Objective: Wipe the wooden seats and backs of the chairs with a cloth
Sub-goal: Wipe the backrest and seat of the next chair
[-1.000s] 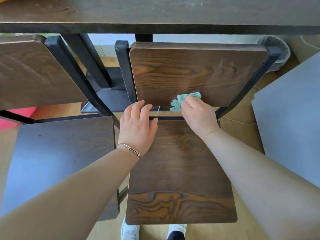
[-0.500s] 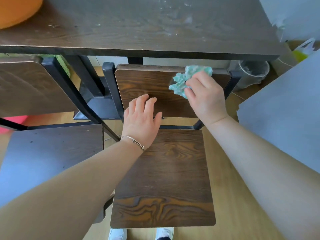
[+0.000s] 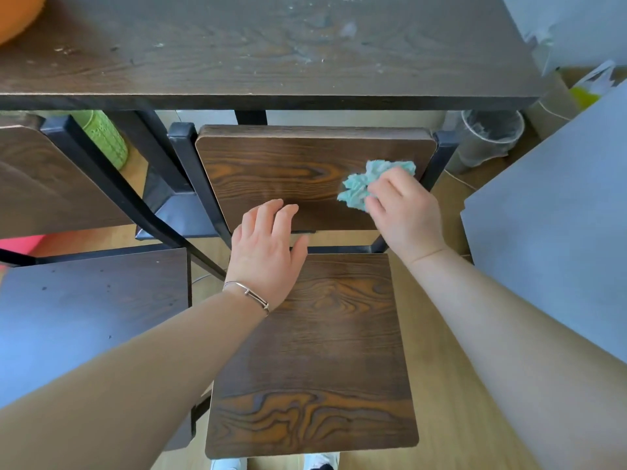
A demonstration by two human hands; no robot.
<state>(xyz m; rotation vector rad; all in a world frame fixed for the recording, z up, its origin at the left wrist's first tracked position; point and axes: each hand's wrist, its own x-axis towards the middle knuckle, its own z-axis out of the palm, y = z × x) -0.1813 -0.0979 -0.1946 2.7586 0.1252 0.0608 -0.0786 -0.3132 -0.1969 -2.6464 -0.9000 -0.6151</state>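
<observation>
Teal cloth [image 3: 368, 184] on a dark brown backrest [image 3: 288, 171] — orange swirling grain — black frame [image 3: 190, 171].

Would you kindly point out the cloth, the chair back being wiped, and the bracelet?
cloth [image 3: 364, 184], head view, on the crumpled teal part left of the fingers.
chair back [image 3: 278, 174], head view, on the bare wood panel.
bracelet [image 3: 249, 294], head view, on the metal band at the left wrist.
</observation>
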